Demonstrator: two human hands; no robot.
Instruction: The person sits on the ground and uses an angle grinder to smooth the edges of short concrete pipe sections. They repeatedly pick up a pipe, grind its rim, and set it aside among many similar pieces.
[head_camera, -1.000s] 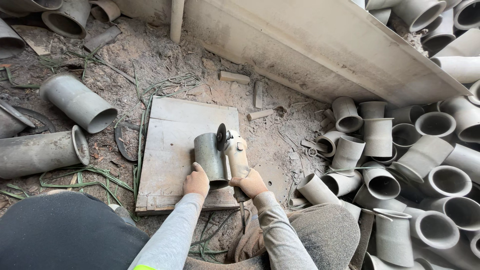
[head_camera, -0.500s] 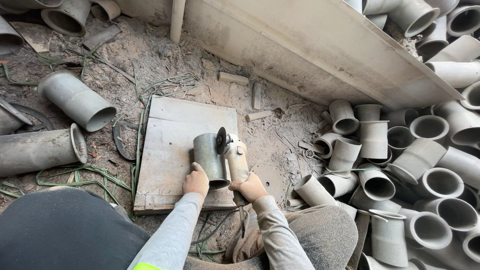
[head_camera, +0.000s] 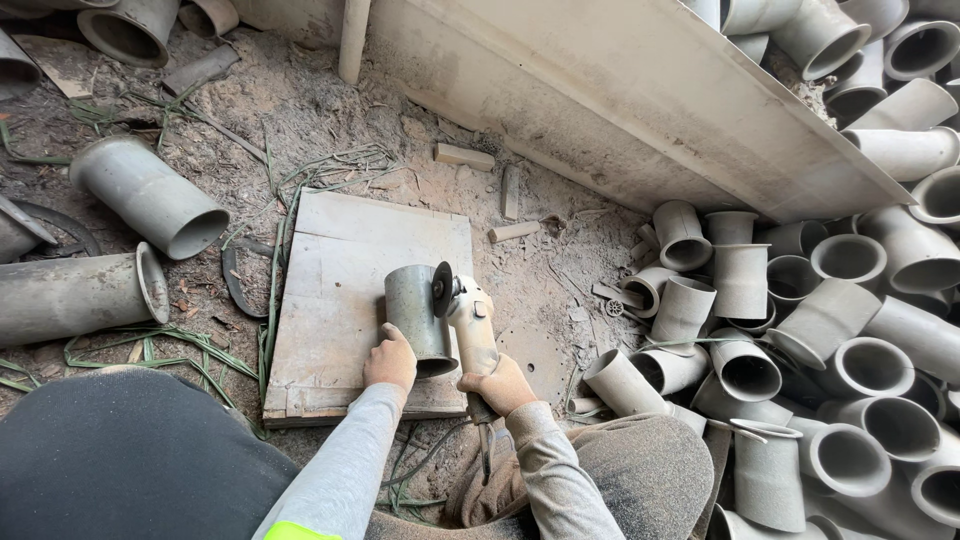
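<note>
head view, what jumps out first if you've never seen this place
In the middle, the left hand steadies a short grey pipe piece on a dusty wooden board while the right hand holds an angle grinder with its disc at the pipe's side. To the right lies a big heap of similar grey pipe fittings, and longer pipes lie at left.

Dirt-floor workshop yard, heaped grey pipe sockets (head_camera: 800, 330)
</note>
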